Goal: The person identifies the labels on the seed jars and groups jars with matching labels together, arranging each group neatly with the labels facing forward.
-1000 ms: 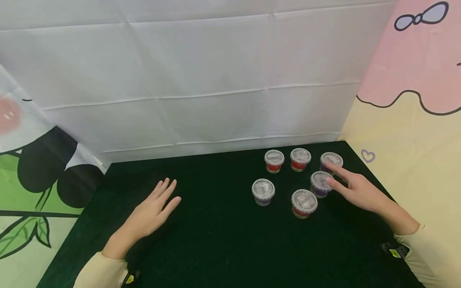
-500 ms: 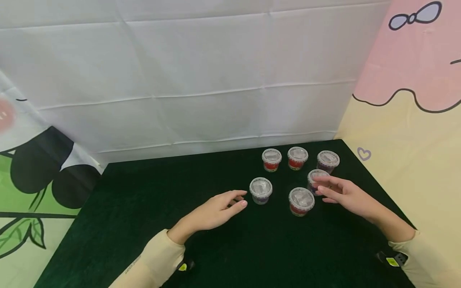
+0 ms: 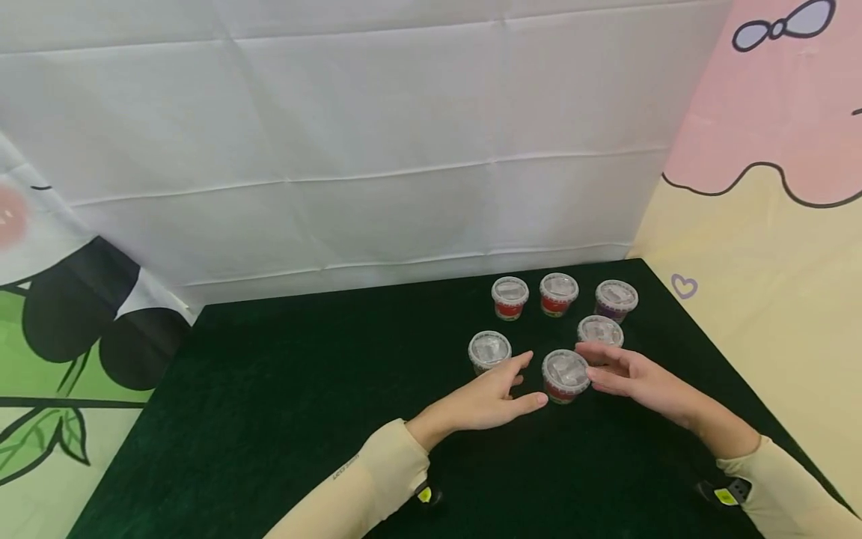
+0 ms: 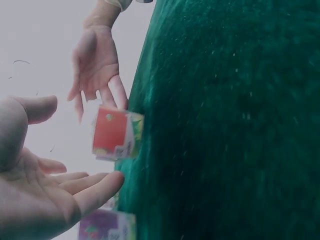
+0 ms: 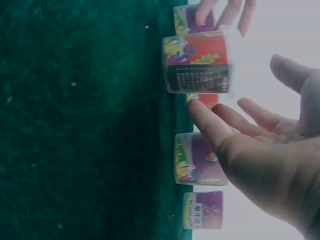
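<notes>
Both hands flank the nearest red-labelled tub [image 3: 565, 383], which stands upright on the dark green table [image 3: 283, 404], toward the right edge and closest to the person of the six lidded tubs. The left hand [image 3: 488, 397] is on one side, its fingers extended and slack, holding nothing. The right hand [image 3: 640, 382] is on the other, also unclenched and empty; its fingertips overlap the tub's rim in the head view, and whether they touch cannot be told.

The step in hand looks like a two-handed reach for that tub. As a judgement, a secure hold calls for both hands to draw inward evenly and press on opposite walls below the lid, with the right hand kept off the purple-labelled tub [image 3: 600, 329] just behind its fingers.

The left hand partly covers another purple tub [image 3: 489, 349] at the left of the group; brushing it seems a small risk. Along the far edge of the table stand a left red tub [image 3: 509, 298] and a middle red tub [image 3: 558, 295], with a corner purple tub [image 3: 616, 299] near the far right corner.
</notes>
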A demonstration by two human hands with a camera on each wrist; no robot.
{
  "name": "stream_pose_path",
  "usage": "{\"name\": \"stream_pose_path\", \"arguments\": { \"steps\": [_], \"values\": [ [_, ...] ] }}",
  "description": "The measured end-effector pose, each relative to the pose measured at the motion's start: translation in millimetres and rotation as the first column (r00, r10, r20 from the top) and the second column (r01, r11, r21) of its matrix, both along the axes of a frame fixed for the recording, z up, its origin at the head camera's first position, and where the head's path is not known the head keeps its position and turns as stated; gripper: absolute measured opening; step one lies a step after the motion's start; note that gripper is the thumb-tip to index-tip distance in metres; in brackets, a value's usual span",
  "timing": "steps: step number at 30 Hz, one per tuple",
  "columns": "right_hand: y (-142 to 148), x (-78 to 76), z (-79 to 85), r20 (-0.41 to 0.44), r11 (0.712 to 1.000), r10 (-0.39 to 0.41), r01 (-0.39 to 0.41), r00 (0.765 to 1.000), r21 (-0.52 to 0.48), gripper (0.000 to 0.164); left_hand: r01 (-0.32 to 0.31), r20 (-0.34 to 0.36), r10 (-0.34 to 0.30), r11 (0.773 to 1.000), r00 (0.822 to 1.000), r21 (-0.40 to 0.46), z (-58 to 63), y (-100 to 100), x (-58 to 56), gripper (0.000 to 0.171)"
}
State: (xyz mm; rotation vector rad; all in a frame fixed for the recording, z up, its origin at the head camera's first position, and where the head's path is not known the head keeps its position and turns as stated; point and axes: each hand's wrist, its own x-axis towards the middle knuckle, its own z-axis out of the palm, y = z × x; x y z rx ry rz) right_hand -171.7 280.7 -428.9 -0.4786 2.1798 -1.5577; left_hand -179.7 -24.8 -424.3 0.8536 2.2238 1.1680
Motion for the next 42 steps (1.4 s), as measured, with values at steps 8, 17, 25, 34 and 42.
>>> {"name": "stream_pose_path", "arguments": {
  "steps": [8, 17, 25, 34, 42],
  "values": [
    [-1.4, -4.1, -13.0, -0.034, 0.998, 0.065, -0.064, 0.997, 0.026, 0.073, -0.062, -0.02, 0.062, 0.998, 0.998, 0.033, -15.3, 23.7, -5.2, 0.082],
    [-3.5, -8.5, -19.5, -0.004, 0.994, 0.111, -0.111, 0.994, -0.022, 0.075, -0.106, -0.034, 0.108, 0.993, 0.994, 0.049, -22.9, 38.8, -0.7, 0.081],
    [-3.0, -12.3, -21.0, -0.016, 0.993, 0.113, -0.113, 0.993, -0.024, 0.075, -0.122, -0.09, 0.126, 0.991, 0.988, 0.052, -25.3, 45.3, -0.7, 0.075],
    [-3.5, -11.0, -20.6, -0.009, 0.994, 0.109, -0.109, 0.994, -0.017, 0.075, -0.133, -0.111, 0.137, 0.99, 0.984, 0.046, -26.4, 46.7, 0.9, 0.071],
    [-5.7, -9.9, -19.6, -0.005, 0.993, 0.116, -0.116, 0.993, -0.02, 0.074, -0.121, -0.135, 0.125, 0.992, 0.983, 0.033, -24.7, 42.1, 2.8, 0.071]
  ]
}}
